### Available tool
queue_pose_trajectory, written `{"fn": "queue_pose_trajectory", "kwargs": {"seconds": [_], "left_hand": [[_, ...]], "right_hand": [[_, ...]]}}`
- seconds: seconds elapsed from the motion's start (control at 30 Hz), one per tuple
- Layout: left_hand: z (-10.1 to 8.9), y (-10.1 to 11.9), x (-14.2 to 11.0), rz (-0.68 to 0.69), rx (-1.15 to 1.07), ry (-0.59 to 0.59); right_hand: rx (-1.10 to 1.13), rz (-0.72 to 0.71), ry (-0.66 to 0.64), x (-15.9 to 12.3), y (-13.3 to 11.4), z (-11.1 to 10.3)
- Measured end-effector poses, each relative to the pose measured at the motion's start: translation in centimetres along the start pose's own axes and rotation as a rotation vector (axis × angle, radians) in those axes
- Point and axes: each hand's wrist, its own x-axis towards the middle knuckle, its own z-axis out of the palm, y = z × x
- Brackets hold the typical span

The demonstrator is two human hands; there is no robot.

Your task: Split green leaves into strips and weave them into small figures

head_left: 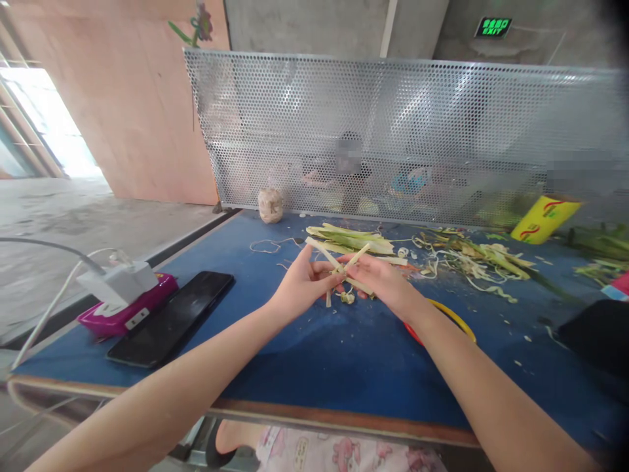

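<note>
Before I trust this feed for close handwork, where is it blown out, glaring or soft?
Head view: the doorway at far left is washed out white; bright glints speckle the perforated panel. Same view: the upper right corner darkens; the left hand, right hand and pale strips are lit without glare, fine detail soft.

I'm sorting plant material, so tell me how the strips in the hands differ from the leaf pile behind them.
The strips are narrow; the leaf pile has broader pieces. The strips are pale, while the leaf pile shows more green. The strips cross between the left hand and right hand; the leaf pile lies on the blue table. Both have pale yellowish parts.
</note>
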Motion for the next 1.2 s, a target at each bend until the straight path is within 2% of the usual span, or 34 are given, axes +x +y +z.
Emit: {"fn": "queue_pose_trajectory", "kwargs": {"seconds": [0.1, 0.17, 0.27, 0.37, 0.53, 0.63, 0.77, 0.97, 1.1, 1.2], "left_hand": [[0.0, -0.1, 0.0, 0.027, -0.047, -0.110], [0.1, -0.1, 0.0, 0.037, -0.058, -0.143], [0.1, -0.2, -0.1, 0.025, -0.042, -0.103], [0.0, -0.2, -0.1, 0.016, 0.001, -0.050], [-0.5, -0.2, 0.0, -0.032, 0.079, 0.057], [-0.6, -0.1, 0.0, -0.065, 0.067, 0.083], [-0.2, 0.0, -0.2, -0.079, 0.063, 0.080], [0.5, -0.1, -0.8, -0.104, 0.033, 0.004], [0.5, -0.1, -1.0, -0.090, 0.035, -0.005], [0.2, 0.1, -0.9, -0.085, 0.075, 0.012]], "right_hand": [[-0.046, -0.035, -0.056, -0.1, 0.1, 0.2], [-0.005, -0.041, -0.070, -0.1, 0.2, 0.2], [0.095, -0.015, -0.141, -0.1, 0.2, 0.3], [0.071, -0.009, -0.202, -0.1, 0.2, 0.4], [-0.091, 0.026, -0.071, -0.1, 0.2, 0.1], [-0.103, 0.064, -0.061, 0.0, 0.2, 0.3], [-0.033, 0.080, -0.045, 0.0, 0.3, 0.8], [0.237, 0.033, 0.118, 0.4, 0.6, 0.7], [0.298, 0.013, 0.115, 0.4, 0.4, 0.3], [0.334, 0.054, 0.051, 0.3, 0.1, 0.1]]}}
